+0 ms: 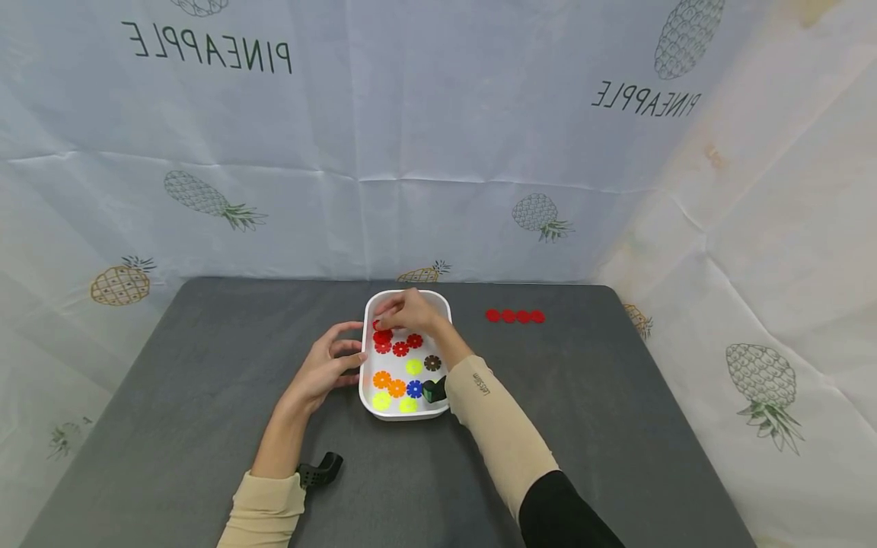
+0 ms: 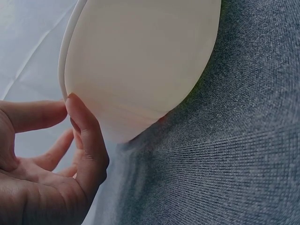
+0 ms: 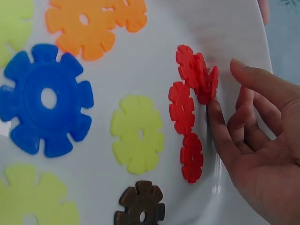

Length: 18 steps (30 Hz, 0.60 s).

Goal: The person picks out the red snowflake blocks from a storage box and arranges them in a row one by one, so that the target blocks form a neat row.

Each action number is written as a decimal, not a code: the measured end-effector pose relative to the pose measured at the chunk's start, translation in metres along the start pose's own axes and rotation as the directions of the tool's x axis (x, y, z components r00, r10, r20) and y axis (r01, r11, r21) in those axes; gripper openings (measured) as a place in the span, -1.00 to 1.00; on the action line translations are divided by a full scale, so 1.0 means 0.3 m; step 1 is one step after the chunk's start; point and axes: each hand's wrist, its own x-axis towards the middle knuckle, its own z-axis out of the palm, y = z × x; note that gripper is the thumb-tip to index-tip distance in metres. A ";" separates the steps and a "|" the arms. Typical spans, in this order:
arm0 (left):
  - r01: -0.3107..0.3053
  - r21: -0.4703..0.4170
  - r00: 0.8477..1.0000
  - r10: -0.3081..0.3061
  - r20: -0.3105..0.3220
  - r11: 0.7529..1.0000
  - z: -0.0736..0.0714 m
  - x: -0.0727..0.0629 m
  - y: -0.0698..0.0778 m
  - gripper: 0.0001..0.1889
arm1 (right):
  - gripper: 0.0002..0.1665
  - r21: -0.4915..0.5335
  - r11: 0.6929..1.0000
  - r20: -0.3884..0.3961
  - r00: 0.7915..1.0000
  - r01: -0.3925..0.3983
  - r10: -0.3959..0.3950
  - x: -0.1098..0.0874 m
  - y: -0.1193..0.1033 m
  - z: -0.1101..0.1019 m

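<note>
A white tray holds flat notched discs with centre holes. My left hand is at its left side; in the left wrist view the thumb and a finger pinch the tray's rim. My right hand reaches over the far left part of the tray. In the right wrist view, its index fingertip touches a cluster of red discs, some tilted up against each other, while the thumb stands apart. Two more red discs, one of them the lower disc, lie flat beside the cluster.
Also in the tray are a blue disc, orange discs, yellow-green discs and a brown disc. Several red discs form a row on the dark grey table, right of the tray. A pineapple-print cloth hangs behind.
</note>
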 end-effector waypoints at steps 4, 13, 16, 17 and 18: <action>0.000 -0.001 1.000 0.000 0.000 1.000 -0.001 -0.002 -0.001 -0.33 | -0.70 0.007 1.000 0.012 1.000 0.013 -0.013 0.006 0.005 0.013; 0.000 0.002 1.000 0.000 -0.006 1.000 -0.001 -0.003 0.001 -0.33 | -0.71 0.020 1.000 -0.042 0.999 0.017 -0.016 0.019 0.016 0.040; 0.000 0.000 1.000 0.000 -0.007 1.000 -0.001 -0.004 0.003 -0.33 | -0.70 0.017 1.000 -0.055 0.998 0.005 -0.004 0.022 0.015 0.047; 0.000 -0.002 1.000 0.000 -0.007 1.000 -0.001 -0.005 0.004 -0.33 | -0.70 0.020 1.000 -0.059 0.998 0.002 0.000 0.023 0.014 0.049; -0.001 -0.003 1.000 0.001 -0.008 1.000 -0.001 -0.005 0.004 -0.33 | -0.70 0.021 1.000 -0.062 0.998 0.000 0.001 0.024 0.013 0.051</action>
